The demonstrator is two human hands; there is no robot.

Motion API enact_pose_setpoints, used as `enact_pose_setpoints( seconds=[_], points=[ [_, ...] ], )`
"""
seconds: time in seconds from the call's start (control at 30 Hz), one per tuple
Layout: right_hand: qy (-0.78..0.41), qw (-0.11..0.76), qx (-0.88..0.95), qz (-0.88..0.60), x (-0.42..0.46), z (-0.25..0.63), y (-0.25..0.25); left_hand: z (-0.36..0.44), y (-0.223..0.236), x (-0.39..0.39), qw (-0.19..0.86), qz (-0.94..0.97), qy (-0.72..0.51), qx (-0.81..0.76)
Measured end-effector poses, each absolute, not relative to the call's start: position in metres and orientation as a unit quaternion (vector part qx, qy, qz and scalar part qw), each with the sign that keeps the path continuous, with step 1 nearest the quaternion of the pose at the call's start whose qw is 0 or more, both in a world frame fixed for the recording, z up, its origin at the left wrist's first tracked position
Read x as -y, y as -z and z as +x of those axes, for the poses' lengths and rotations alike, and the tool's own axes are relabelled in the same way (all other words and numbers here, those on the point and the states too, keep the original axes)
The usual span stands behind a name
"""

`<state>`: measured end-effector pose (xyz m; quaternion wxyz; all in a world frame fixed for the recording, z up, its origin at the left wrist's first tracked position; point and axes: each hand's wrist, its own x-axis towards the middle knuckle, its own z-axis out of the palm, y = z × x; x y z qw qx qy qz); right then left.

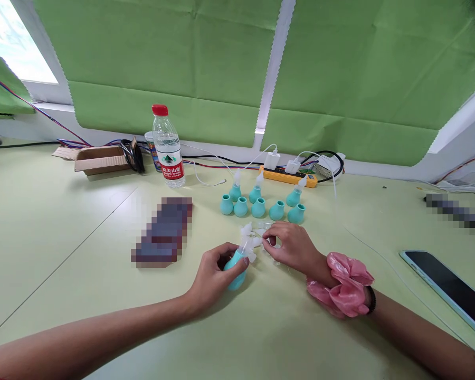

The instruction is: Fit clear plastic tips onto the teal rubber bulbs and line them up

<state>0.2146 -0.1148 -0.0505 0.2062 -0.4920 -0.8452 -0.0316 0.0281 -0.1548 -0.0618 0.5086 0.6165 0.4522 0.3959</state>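
Note:
My left hand [219,274] is wrapped round a teal squeeze bulb [236,277], which has a clear and whitish nozzle on top and looks like a nasal aspirator. Just right of that nozzle, my right hand [287,244] is closed in a pinch at the small translucent plastic pieces [247,229]; what its fingertips hold, if anything, is too small to make out. More clear parts lie partly hidden behind this hand. Beyond both hands stand several teal bulbs [258,208] with open necks. Behind them, three fitted bulbs [255,194] carry whitish tips.
A water bottle [169,153] with a red cap stands at the back left, near an open cardboard box [103,161] and a cup [154,153]. An orange power strip [288,176] with chargers lies behind the bulbs. A phone [449,287] lies right, with a white cable [374,256] nearby.

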Motion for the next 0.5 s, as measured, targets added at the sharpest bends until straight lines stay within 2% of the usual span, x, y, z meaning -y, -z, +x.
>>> enact_pose_setpoints(
  seconds=[0.07,0.13,0.23,0.33,0.43,0.5],
  points=[
    [0.02,0.214,0.836,-0.505,0.114,0.214,0.051,0.027,0.061,0.155,0.494,0.632,-0.395,-0.449],
    [-0.006,0.258,0.827,-0.5,0.115,0.212,0.048,0.026,0.059,0.156,0.476,0.647,-0.39,-0.451],
    [-0.12,0.329,0.813,-0.465,0.125,0.206,0.039,0.025,0.059,0.158,0.452,0.673,-0.372,-0.452],
    [-0.241,0.309,0.819,-0.42,0.142,0.198,0.034,0.024,0.059,0.161,0.429,0.711,-0.37,-0.416],
    [-0.27,0.283,0.839,-0.379,0.155,0.191,0.037,0.025,0.06,0.164,0.392,0.758,-0.377,-0.361],
    [-0.267,0.298,0.839,-0.368,0.158,0.19,0.041,0.025,0.06,0.164,0.377,0.779,-0.375,-0.332]
  ],
)
